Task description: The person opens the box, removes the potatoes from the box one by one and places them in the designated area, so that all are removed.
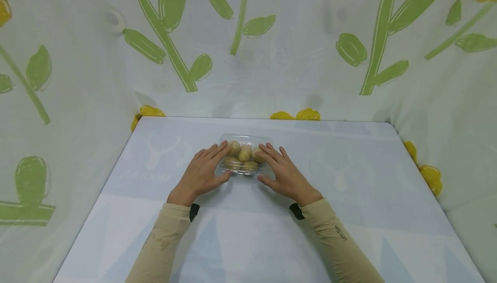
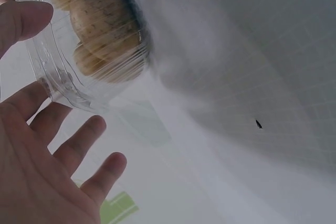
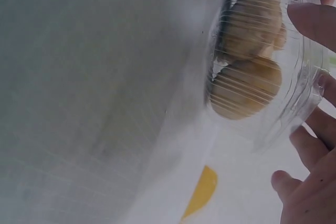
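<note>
A clear plastic clamshell box [image 1: 245, 172] holds several pale yellow-brown potatoes [image 1: 245, 153] near the far side of the table. My left hand [image 1: 201, 173] is at its left end, fingers spread and fairly straight. In the left wrist view the thumb [image 2: 32, 18] lies by the near side of the box, and the index fingertip is right at the rim. On the opposite end my right hand [image 1: 285, 174] mirrors this, with its fingertips over the upper edge. The right wrist view shows its thumb [image 3: 315, 22] near the lid and potatoes [image 3: 247, 87] behind the ribbed plastic.
The box is over a white and pale-blue table [image 1: 248, 240], whose far edge runs behind it. A white cloth curtain [image 1: 295, 76] printed with green stems and yellow flowers surrounds the table at the back and both sides.
</note>
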`<action>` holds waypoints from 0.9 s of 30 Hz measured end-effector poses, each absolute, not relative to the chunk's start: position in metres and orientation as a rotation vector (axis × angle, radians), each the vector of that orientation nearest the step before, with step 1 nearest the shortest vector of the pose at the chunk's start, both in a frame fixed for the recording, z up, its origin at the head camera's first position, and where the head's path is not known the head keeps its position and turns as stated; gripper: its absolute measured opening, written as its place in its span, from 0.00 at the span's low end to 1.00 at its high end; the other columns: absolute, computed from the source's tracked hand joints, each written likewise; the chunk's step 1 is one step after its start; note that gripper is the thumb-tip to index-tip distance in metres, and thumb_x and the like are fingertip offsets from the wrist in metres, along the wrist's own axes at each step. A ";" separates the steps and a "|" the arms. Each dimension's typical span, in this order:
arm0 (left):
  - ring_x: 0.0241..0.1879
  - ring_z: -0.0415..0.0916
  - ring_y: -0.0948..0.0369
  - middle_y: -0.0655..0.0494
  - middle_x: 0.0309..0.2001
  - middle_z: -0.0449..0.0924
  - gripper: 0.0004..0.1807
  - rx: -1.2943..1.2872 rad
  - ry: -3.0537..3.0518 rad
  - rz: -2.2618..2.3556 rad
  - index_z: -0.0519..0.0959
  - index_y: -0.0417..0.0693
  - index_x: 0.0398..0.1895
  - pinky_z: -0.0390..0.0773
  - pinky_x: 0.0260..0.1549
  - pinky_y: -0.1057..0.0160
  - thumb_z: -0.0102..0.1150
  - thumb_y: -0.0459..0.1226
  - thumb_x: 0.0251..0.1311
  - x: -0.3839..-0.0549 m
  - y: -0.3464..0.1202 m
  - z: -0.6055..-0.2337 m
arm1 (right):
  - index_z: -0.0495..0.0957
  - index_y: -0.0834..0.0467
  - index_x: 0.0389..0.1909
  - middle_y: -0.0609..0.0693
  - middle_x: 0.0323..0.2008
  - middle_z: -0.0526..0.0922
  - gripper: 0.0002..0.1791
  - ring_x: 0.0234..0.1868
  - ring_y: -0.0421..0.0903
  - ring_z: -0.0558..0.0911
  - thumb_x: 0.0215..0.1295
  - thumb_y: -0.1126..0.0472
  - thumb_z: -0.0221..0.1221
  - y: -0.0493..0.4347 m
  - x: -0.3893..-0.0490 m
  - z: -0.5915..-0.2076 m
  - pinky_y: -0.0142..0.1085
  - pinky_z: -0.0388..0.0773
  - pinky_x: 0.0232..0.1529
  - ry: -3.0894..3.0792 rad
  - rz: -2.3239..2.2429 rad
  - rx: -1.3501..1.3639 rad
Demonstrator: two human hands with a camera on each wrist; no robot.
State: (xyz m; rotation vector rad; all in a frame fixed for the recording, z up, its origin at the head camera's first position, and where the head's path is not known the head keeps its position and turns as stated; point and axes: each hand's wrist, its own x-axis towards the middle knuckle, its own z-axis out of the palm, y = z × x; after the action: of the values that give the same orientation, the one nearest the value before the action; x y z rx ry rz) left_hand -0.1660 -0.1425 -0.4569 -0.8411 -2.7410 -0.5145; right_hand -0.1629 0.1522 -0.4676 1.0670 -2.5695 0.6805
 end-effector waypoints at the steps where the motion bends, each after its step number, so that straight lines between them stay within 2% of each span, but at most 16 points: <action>1: 0.70 0.66 0.45 0.51 0.75 0.64 0.40 -0.841 -2.735 -0.507 0.66 0.47 0.76 0.66 0.66 0.42 0.64 0.49 0.62 -0.166 -0.142 -0.457 | 0.68 0.61 0.70 0.58 0.74 0.64 0.40 0.76 0.58 0.60 0.60 0.55 0.74 0.152 -0.163 -0.468 0.63 0.54 0.72 -2.569 0.675 1.066; 6: 0.68 0.69 0.45 0.49 0.74 0.65 0.39 -0.860 -2.673 -0.502 0.68 0.46 0.75 0.70 0.63 0.42 0.66 0.48 0.61 -0.167 -0.143 -0.458 | 0.70 0.59 0.69 0.57 0.74 0.65 0.39 0.76 0.56 0.61 0.59 0.56 0.75 0.152 -0.164 -0.469 0.64 0.55 0.72 -2.578 0.675 1.046; 12: 0.63 0.73 0.41 0.44 0.71 0.69 0.39 -0.902 -2.565 -0.570 0.71 0.40 0.71 0.74 0.59 0.41 0.69 0.44 0.56 -0.170 -0.142 -0.464 | 0.72 0.57 0.68 0.56 0.73 0.67 0.36 0.76 0.54 0.61 0.61 0.55 0.73 0.152 -0.163 -0.469 0.65 0.53 0.72 -2.606 0.718 1.018; 19: 0.66 0.70 0.40 0.45 0.74 0.65 0.39 -0.883 -2.598 -0.653 0.70 0.42 0.72 0.72 0.62 0.42 0.69 0.42 0.56 -0.171 -0.141 -0.467 | 0.72 0.57 0.68 0.55 0.74 0.66 0.33 0.77 0.54 0.58 0.63 0.56 0.71 0.149 -0.162 -0.470 0.64 0.51 0.73 -2.638 0.791 0.989; 27: 0.66 0.70 0.42 0.45 0.73 0.66 0.39 -0.896 -2.581 -0.697 0.71 0.41 0.71 0.72 0.64 0.45 0.69 0.40 0.53 -0.172 -0.143 -0.467 | 0.73 0.56 0.66 0.55 0.74 0.66 0.31 0.77 0.54 0.58 0.63 0.56 0.71 0.148 -0.161 -0.468 0.63 0.50 0.74 -2.665 0.839 0.968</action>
State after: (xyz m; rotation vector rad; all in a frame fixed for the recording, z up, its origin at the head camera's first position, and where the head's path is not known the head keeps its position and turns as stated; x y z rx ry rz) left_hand -0.1718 -0.1426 -0.4665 -0.8964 -2.5812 -0.6974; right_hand -0.1609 0.1478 -0.4684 0.9676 -2.6647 0.8391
